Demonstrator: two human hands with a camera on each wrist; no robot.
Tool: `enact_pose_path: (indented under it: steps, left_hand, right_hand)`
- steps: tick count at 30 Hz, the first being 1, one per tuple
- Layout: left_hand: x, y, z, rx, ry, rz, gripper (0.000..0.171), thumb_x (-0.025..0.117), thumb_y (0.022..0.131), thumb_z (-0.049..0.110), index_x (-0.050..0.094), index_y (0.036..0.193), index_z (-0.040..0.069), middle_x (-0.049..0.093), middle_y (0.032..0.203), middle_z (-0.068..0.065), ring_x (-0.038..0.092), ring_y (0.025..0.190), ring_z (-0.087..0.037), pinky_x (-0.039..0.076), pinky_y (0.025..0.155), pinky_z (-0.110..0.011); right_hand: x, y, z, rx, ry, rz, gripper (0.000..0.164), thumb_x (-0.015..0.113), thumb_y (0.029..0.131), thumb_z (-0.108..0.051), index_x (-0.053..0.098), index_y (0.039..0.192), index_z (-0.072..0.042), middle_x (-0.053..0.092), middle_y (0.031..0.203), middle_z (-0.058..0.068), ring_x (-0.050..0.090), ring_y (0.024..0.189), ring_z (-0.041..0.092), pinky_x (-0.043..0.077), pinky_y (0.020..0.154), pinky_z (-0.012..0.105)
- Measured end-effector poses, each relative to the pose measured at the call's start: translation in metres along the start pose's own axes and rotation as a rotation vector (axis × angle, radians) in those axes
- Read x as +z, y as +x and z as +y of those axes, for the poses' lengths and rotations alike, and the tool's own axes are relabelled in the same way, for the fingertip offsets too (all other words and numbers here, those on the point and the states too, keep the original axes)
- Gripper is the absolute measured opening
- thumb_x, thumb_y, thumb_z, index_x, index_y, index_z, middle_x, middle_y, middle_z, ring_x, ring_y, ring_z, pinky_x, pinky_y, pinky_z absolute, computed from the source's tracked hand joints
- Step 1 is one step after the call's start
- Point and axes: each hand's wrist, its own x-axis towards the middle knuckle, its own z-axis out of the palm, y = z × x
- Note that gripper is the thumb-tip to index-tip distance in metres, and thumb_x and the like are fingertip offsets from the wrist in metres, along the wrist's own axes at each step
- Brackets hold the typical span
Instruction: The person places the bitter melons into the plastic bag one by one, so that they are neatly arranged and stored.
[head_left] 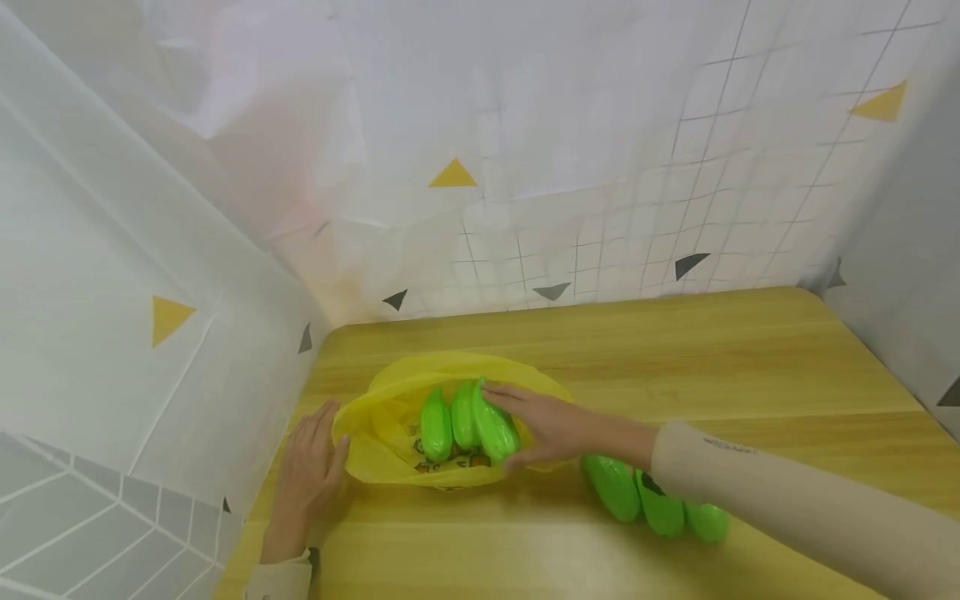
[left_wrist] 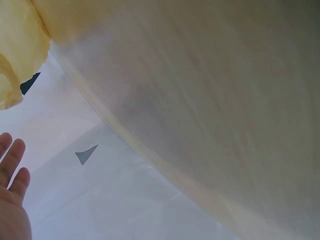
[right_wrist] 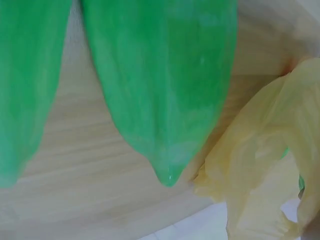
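A yellow plastic bag (head_left: pixel 367 450) lies on the table with its mouth spread wide. Inside are two glossy, bright green, elongated pieces with pointed tips, a left one (head_left: pixel 436 427) and a middle one (head_left: pixel 464 417). A third such green piece (head_left: pixel 495 429) slants beside them, held by the right hand (head_left: pixel 551 425) between its fingers at the tip and its thumb near the lower end. At the bag's left rim, the left hand (head_left: pixel 306 462) rests with its fingers extended. In the left wrist view, the left hand (left_wrist: pixel 12 195) shows straight fingers.
Under the right forearm, three more green pieces lie side by side on the wooden table (head_left: pixel 465 558): a left one (head_left: pixel 613 490), a middle one (head_left: pixel 662 504) and a right one (head_left: pixel 707 522). White patterned sheeting (head_left: pixel 562 150) rises behind the table and along its sides.
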Motion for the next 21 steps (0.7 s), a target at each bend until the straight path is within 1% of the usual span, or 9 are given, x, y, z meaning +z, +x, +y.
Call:
enact_pose_path:
  steps: [6,8,9,12,16,21]
  left_hand:
    - [0.000,-0.001,0.000,-0.004,0.006,-0.006,0.053,0.058,0.091,0.017,0.049,0.138,-0.006,0.055,0.136,-0.025,0.054,0.120,-0.044,0.039,0.104,-0.060]
    - [0.000,-0.001,0.000,-0.006,0.007,-0.011,0.053,0.058,0.091,0.017,0.049,0.138,-0.006,0.055,0.136,-0.025,0.054,0.120,-0.044,0.039,0.104,-0.060]
    - [0.000,-0.001,-0.001,-0.005,0.007,-0.012,0.053,0.059,0.091,0.017,0.049,0.138,-0.006,0.055,0.136,-0.025,0.054,0.120,-0.044,0.039,0.104,-0.061]
    - [0.001,-0.002,-0.001,-0.004,0.008,-0.011,0.054,0.058,0.091,0.018,0.049,0.138,-0.006,0.055,0.137,-0.025,0.054,0.120,-0.043,0.040,0.103,-0.062]
    - [0.001,-0.002,-0.002,0.011,0.009,0.007,0.053,0.057,0.091,0.018,0.050,0.137,-0.007,0.056,0.136,-0.025,0.055,0.119,-0.043,0.041,0.101,-0.062]
    - [0.001,-0.001,-0.002,0.019,0.010,0.015,0.052,0.056,0.091,0.019,0.050,0.136,-0.008,0.056,0.135,-0.025,0.055,0.118,-0.044,0.041,0.101,-0.062]
  right_hand:
    - [-0.003,0.008,0.008,0.010,-0.050,-0.007,0.110,0.068,0.077,-0.065,0.019,0.156,-0.005,0.019,0.163,0.012,0.032,0.145,0.029,0.035,0.116,0.040]
    - [-0.003,0.010,0.011,-0.001,-0.054,-0.001,0.110,0.067,0.077,-0.065,0.020,0.155,-0.003,0.020,0.162,0.014,0.033,0.145,0.031,0.035,0.116,0.041]
    - [-0.003,0.011,0.012,-0.001,-0.054,-0.001,0.110,0.067,0.077,-0.065,0.020,0.155,-0.003,0.020,0.162,0.014,0.032,0.145,0.031,0.034,0.116,0.041]
    - [-0.001,0.013,0.014,-0.001,-0.036,0.000,0.107,0.072,0.079,-0.058,0.021,0.155,-0.001,0.020,0.162,0.016,0.032,0.145,0.033,0.035,0.116,0.043]
    - [0.002,0.014,0.016,0.019,-0.018,-0.007,0.105,0.076,0.079,-0.050,0.022,0.154,-0.001,0.020,0.161,0.017,0.032,0.145,0.034,0.035,0.116,0.044]
    - [0.006,0.014,0.017,0.045,-0.024,-0.019,0.107,0.076,0.077,-0.053,0.022,0.154,-0.002,0.020,0.162,0.016,0.032,0.145,0.033,0.034,0.116,0.045]
